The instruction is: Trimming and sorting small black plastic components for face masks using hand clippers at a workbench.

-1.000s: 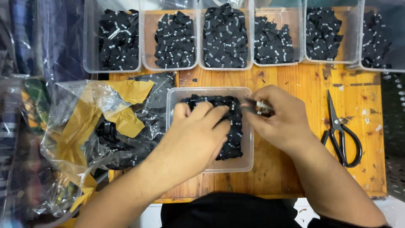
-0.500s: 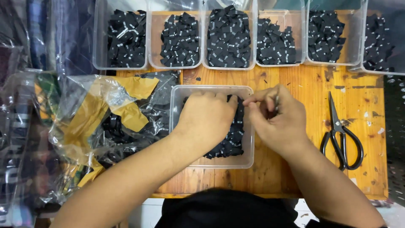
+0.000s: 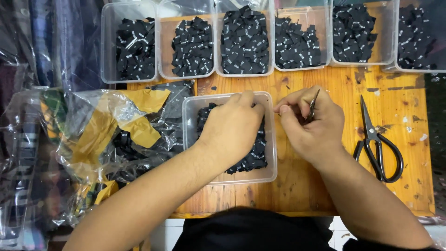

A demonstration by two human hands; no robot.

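Observation:
My left hand (image 3: 232, 128) reaches down into a clear plastic tub (image 3: 271, 174) of small black fabric labels (image 3: 253, 158), fingers curled among them. My right hand (image 3: 309, 125) hovers just right of the tub's far corner and pinches a small thin metal tool (image 3: 312, 106), tweezer-like, between thumb and fingers. Whether a label is caught in the tool is hidden.
Several clear tubs (image 3: 193, 44) of black labels line the back of the wooden table (image 3: 302, 186). Black scissors (image 3: 377, 142) lie at the right. A crumpled clear bag with brown tape (image 3: 116, 130) and more labels sits at the left.
My right hand has drawn away to the right, out of the tub, with the tool. My left hand stays in the tub.

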